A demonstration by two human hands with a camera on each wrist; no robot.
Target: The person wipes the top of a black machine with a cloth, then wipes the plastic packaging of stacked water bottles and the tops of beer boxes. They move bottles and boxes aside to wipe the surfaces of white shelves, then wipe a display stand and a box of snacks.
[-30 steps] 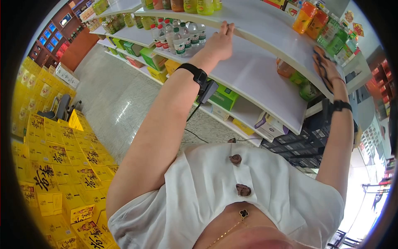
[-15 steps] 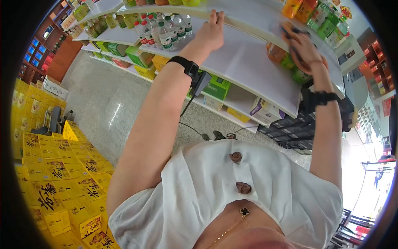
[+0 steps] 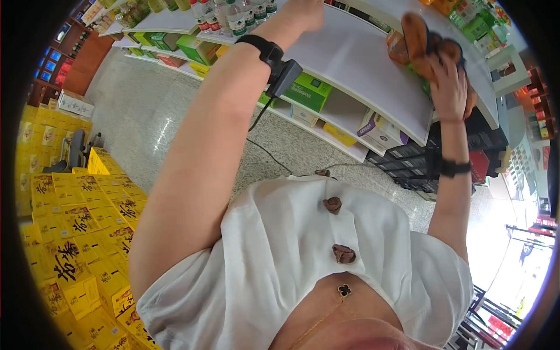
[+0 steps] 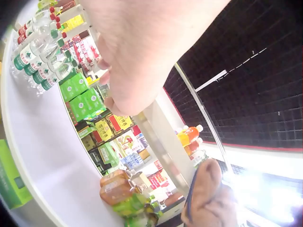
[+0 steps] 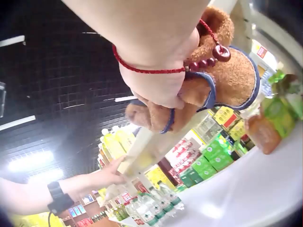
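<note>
My right hand (image 3: pixel 449 93) holds a bunched brown towel cloth (image 3: pixel 419 44) with dark blue edging, beside the right end of the upper shelf. In the right wrist view the cloth (image 5: pixel 234 78) folds around the hand and hides most of the fingers. My left hand (image 3: pixel 303 14) is at the upper shelf's front edge, partly cut off by the top of the head view. In the right wrist view this left hand (image 5: pixel 111 175) rests against the edge of the shelf board (image 5: pixel 154 146), with loosely bent fingers.
Clear water bottles (image 3: pixel 236 17) stand left on the lower shelf (image 3: pixel 350 64). An amber drink bottle (image 3: pixel 398 48) stands right, near the cloth. Orange and green bottles (image 3: pixel 475 26) stand on the upper shelf. Yellow cartons (image 3: pixel 76 227) are stacked at left, and black boxes (image 3: pixel 408 166) below right.
The right hand has come off the upper shelf's surface toward its front edge, and the cloth is more bunched. In the head view the left hand and shelves have shifted upward.
</note>
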